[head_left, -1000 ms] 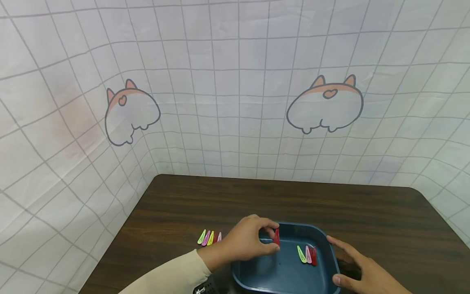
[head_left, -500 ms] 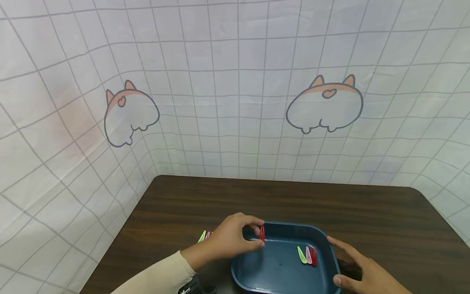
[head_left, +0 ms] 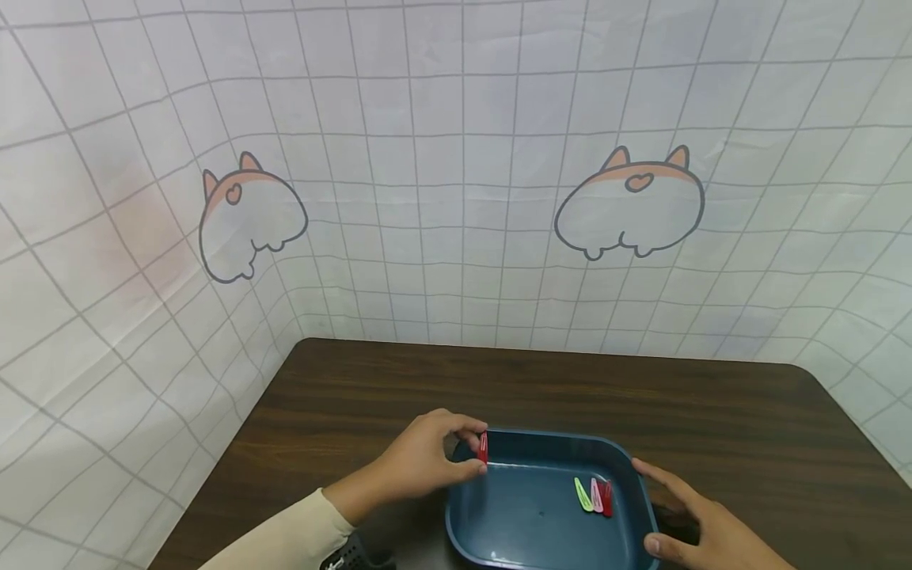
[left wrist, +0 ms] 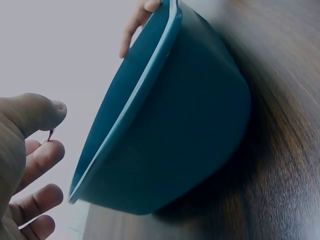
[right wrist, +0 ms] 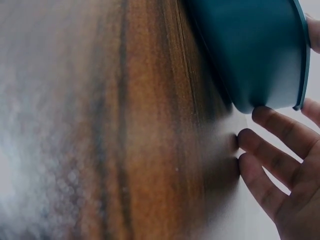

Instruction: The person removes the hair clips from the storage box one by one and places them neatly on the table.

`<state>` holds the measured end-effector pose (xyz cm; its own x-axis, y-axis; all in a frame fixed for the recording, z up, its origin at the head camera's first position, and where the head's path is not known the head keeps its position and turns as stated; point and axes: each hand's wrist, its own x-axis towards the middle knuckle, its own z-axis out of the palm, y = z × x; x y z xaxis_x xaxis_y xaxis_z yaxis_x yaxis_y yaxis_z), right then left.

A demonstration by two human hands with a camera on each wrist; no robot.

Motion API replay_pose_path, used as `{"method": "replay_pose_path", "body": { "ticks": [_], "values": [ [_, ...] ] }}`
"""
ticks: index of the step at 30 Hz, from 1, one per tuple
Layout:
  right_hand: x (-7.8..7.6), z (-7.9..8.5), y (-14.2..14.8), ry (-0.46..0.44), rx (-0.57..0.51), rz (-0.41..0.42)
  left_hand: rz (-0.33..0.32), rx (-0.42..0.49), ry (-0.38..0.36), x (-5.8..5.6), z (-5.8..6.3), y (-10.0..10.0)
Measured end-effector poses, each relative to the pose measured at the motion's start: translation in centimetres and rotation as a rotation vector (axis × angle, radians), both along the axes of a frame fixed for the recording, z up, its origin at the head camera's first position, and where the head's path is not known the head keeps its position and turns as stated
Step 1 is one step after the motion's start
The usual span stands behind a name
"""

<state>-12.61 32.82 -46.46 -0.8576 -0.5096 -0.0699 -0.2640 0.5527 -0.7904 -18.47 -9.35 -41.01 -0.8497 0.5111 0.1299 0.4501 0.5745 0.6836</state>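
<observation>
In the head view my left hand point(head_left: 422, 459) pinches a red hair clip point(head_left: 484, 447) between thumb and fingertips, over the left edge of the blue tray point(head_left: 523, 514). The left wrist view shows only a thin sliver of that clip point(left wrist: 50, 135) between thumb and finger. Inside the tray, toward its right, lie a green hair clip point(head_left: 583, 495), a pink one point(head_left: 596, 494) and at least one red one point(head_left: 606, 499). My right hand point(head_left: 712, 522) rests against the tray's right side, fingers extended; the right wrist view has fingertips touching its outer wall point(right wrist: 265, 60).
Beneath the tray is a dark wood-grain table point(head_left: 370, 380) with rounded far corners. A white grid-patterned curtain point(head_left: 456, 237) hangs behind it and along the sides. A black wrist device point(head_left: 349, 554) sits under the left sleeve point(head_left: 285, 530).
My left hand has moved left with the red hair clip, from above the tray to its left edge, and now hides the row of clips on the table. My right hand stays put.
</observation>
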Motion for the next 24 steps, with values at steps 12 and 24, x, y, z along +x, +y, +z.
{"method": "replay_pose_path", "body": {
  "ticks": [12, 24],
  "values": [
    [0.1, 0.2, -0.1, -0.008, 0.006, -0.005, 0.023, 0.053, 0.024, -0.4, 0.0, -2.3],
    [0.3, 0.1, -0.2, -0.004, 0.023, -0.022, 0.035, 0.052, 0.019, -1.0, -0.6, -5.0]
  ]
}}
